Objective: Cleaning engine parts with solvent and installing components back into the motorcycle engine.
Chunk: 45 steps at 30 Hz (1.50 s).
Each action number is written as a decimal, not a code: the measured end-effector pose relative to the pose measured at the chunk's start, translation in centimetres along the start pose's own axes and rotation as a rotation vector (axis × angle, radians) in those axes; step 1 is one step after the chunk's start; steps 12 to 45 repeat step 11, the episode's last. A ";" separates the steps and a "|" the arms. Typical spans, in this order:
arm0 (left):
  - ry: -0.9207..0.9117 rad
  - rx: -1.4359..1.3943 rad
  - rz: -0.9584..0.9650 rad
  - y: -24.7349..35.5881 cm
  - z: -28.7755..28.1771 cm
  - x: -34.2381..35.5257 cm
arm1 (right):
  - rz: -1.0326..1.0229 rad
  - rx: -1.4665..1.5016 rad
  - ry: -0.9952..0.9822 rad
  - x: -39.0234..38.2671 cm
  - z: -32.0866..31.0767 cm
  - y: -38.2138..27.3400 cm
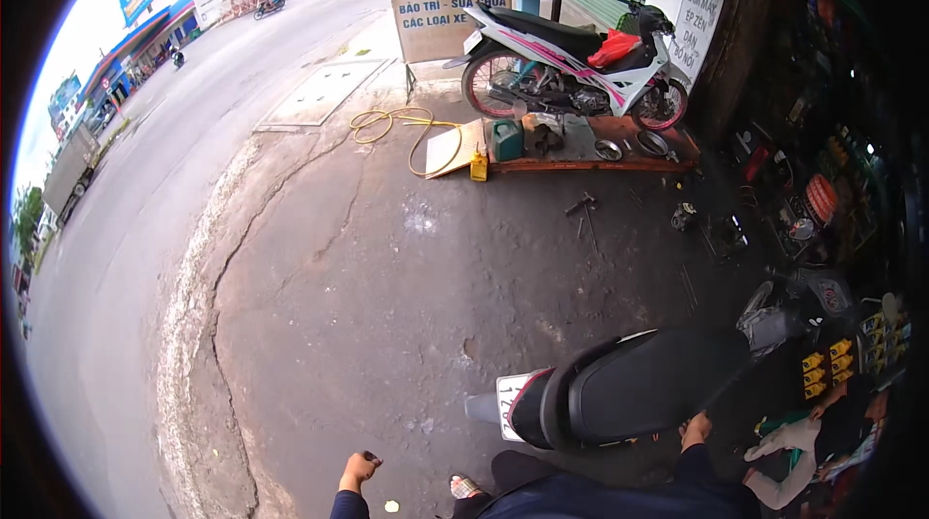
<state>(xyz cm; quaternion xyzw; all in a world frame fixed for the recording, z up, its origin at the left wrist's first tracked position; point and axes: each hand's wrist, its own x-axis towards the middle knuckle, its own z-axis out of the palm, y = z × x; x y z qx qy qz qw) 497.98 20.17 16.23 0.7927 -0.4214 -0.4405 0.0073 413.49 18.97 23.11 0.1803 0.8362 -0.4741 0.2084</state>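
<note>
A scooter with a long black seat [639, 385] stands close in front of me, its tail and white number plate [510, 407] pointing left. My right hand [695, 427] is at the near side of the seat with its fingers curled. Whether it grips the seat's edge or a small thing, I cannot make out. My left hand [360, 469] is out to the left of the scooter, over the ground, with its fingers closed. Something small and dark shows at its fingertips, too small to name.
A white and pink motorbike [581, 59] stands on a low red-edged platform [581, 167] ahead. Beside it are a green jug [506, 141], a yellow bottle [479, 166] and a yellow hose [387, 118]. Tools [583, 209] lie on the ground. Another person [789, 456] is at the lower right.
</note>
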 end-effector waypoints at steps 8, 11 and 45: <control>0.158 -0.139 0.087 9.1 -32.7 21.6 | -0.153 -0.369 0.613 1.4 -0.5 2.9; -0.082 0.338 -0.018 13.3 -36.8 24.7 | -0.111 -0.367 0.561 -3.9 3.1 2.2; -0.082 0.338 -0.018 13.3 -36.8 24.7 | -0.111 -0.367 0.561 -3.9 3.1 2.2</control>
